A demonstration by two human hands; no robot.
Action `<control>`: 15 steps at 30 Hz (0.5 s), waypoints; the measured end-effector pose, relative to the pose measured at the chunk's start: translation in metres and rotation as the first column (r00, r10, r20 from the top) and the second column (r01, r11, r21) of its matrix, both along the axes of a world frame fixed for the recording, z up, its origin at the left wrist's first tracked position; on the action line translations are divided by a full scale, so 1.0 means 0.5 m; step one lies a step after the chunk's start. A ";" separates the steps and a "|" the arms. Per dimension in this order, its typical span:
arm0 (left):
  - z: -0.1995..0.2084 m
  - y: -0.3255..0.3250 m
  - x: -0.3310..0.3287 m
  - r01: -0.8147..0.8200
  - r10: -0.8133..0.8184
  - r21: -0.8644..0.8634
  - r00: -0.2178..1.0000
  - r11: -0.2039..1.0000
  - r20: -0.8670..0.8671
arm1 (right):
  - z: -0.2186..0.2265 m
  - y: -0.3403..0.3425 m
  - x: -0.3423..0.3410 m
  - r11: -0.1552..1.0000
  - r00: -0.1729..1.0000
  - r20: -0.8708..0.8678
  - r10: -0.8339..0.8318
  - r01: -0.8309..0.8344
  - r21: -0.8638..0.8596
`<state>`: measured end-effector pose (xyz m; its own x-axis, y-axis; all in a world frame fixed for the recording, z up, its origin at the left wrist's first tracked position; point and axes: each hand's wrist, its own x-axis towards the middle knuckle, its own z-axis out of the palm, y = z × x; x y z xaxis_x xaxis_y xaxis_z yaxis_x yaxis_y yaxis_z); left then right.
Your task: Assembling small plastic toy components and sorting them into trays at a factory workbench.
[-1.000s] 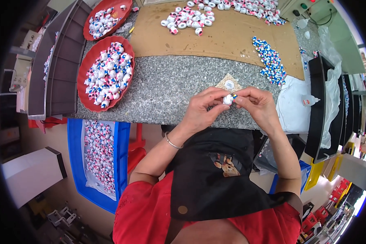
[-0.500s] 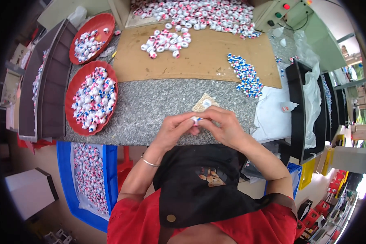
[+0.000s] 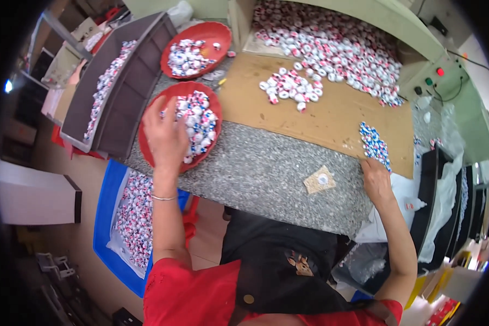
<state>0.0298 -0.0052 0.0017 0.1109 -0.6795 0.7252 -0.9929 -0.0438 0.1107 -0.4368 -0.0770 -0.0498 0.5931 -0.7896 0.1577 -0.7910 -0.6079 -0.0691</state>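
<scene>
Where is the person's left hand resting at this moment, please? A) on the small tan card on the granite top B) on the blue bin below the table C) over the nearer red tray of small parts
C: the left hand lies spread over the nearer red tray heaped with small parts.

Under the left hand's fingers [image 3: 165,136] sits a glossy red plastic tray [image 3: 146,155] on speckled, matt granite-like stone [image 3: 266,174]; beyond the right fingertips [image 3: 370,168] lies matt brown cardboard [image 3: 331,117].
</scene>
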 end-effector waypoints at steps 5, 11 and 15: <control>-0.051 -0.100 -0.143 0.387 -0.319 0.107 0.864 0.916 -0.390 | 0.049 0.038 0.044 0.993 0.966 0.233 -0.111 0.100 0.057; -0.161 -0.267 -0.210 0.321 -0.214 0.212 0.886 0.923 -0.411 | 0.031 0.141 0.046 0.925 0.843 0.440 -0.310 0.161 0.344; -0.150 -0.270 -0.207 0.385 -0.226 0.309 0.867 0.870 -0.443 | 0.031 0.145 0.035 0.915 0.883 0.319 -0.344 0.240 0.323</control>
<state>-0.0735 -0.1402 -0.0732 0.0638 -0.9340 0.3515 -0.8431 0.1380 0.5197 -0.4195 -0.0045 -0.0343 0.2706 -0.9598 0.0744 -0.8167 -0.2698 -0.5102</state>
